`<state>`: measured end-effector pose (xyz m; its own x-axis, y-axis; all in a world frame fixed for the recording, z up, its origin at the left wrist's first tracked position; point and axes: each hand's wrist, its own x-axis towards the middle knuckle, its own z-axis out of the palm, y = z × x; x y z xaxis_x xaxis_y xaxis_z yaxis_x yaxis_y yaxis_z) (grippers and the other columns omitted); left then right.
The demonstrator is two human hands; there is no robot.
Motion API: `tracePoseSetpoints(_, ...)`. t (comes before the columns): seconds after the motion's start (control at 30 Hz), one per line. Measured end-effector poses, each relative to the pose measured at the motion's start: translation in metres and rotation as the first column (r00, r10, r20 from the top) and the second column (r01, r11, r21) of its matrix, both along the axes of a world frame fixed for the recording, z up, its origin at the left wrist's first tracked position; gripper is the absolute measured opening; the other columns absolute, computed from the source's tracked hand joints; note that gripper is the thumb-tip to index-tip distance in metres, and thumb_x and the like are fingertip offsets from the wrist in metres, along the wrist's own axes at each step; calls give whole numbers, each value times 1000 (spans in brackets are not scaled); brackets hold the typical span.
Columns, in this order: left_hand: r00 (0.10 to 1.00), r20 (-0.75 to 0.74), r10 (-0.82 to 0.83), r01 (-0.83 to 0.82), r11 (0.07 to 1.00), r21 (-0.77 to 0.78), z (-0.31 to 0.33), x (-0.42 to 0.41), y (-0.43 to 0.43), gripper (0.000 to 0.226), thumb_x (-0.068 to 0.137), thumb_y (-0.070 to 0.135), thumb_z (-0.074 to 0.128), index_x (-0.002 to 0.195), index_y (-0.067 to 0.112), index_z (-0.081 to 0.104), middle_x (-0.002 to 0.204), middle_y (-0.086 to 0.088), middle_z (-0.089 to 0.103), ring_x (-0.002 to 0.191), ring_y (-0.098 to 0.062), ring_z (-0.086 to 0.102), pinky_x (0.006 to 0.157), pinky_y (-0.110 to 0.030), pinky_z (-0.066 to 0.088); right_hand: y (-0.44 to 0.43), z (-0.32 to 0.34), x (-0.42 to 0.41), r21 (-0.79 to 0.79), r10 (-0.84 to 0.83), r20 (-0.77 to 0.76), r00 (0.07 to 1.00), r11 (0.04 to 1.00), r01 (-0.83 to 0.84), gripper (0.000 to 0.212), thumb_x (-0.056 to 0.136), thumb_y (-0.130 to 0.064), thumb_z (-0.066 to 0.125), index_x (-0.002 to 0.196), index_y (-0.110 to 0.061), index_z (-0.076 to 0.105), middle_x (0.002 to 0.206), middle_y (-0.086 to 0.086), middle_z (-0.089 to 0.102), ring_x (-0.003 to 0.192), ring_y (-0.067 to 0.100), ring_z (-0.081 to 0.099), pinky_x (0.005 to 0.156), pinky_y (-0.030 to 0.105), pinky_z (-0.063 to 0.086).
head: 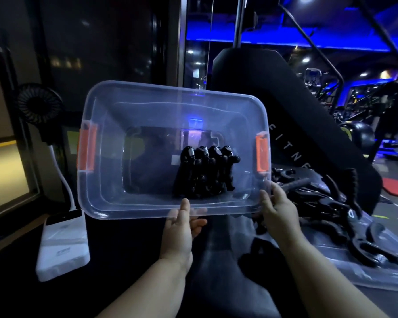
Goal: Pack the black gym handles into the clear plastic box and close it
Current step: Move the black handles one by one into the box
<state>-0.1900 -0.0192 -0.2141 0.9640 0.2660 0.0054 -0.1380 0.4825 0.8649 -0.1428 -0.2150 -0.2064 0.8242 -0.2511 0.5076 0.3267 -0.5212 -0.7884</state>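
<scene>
The left hand (182,228) and right hand (278,210) each pinch the rim of the clear plastic box (129,210), thumbs above; black gym handles (205,173) lie inside, beyond the fingertips.

Both forearms bare, reaching up from the bottom edge and forward. Left hand (182,228) at the near rim of the clear plastic box with orange latches (115,203): thumb laid over the top of the rim, fingers curled under it, seen through the plastic. Right hand (279,210) at the near right corner, thumb on the rim, fingers wrapped round the outer edge. Hands set apart, wrists roughly straight.
</scene>
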Motion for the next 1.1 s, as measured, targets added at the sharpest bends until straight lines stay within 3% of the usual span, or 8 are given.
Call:
tracePoseSetpoints(0.07,1000,-23,18,-20,998,-61,2,1,-1,22,94,34,52,95,13,55,88,-13,69,77,-19,66,72,-29,50,-2,-5,4,67,55,-64,996,997,-50,31,93,-29,58,123,-31,51,80,-4,70,66,14,69,65,39,58)
tracePoseSetpoints(0.2,996,-83,39,-51,987,-155,2,4,1,20,91,31,59,98,13,55,109,-18,65,98,-29,67,81,-36,54,1,-8,11,246,199,-157,967,957,-157,36,90,-26,62,116,-40,41,98,2,71,78,24,71,71,53,58)
tracePoseSetpoints(0.33,996,-78,50,-62,985,-162,0,6,1,15,91,23,59,96,10,55,112,-18,65,101,-27,66,81,-34,53,8,-5,11,451,324,-147,935,863,-228,33,94,-12,55,105,-41,43,103,9,63,83,37,69,70,54,58)
tracePoseSetpoints(0.53,994,-98,57,-74,979,-188,3,13,4,6,94,17,55,95,12,52,109,-17,62,104,-26,64,86,-35,50,16,-3,13,481,348,-139,927,842,-245,33,94,-7,51,104,-37,40,104,15,68,82,33,70,71,51,58)
tracePoseSetpoints(0.67,989,-147,31,-72,956,-283,14,22,12,4,94,9,53,91,11,51,107,-18,57,105,-29,61,82,-34,51,25,2,17,494,363,-131,923,831,-257,30,95,-3,46,109,-28,38,94,8,64,78,32,68,77,56,56)
tracePoseSetpoints(0.87,990,-136,29,-72,944,-321,23,32,25,7,95,9,51,91,15,50,99,-8,57,103,-25,58,88,-37,47,44,16,32,498,351,-139,926,833,-241,31,92,-1,46,111,-25,40,97,13,57,72,26,63,50,30,51)
tracePoseSetpoints(1.0,991,-123,55,-88,955,-285,27,40,28,6,96,15,52,90,15,50,115,-17,54,112,-30,59,89,-36,47,52,24,48,522,365,-147,919,818,-242,32,91,-1,45,113,-23,40,113,20,56,84,32,67,61,41,59)
tracePoseSetpoints(1.1,991,-102,86,-110,960,-256,30,47,28,9,95,19,54,90,14,49,117,-19,58,104,-28,64,86,-35,50,53,31,57,532,359,-134,924,813,-238,34,91,0,43,119,-19,38,119,23,54,88,33,66,64,43,59)
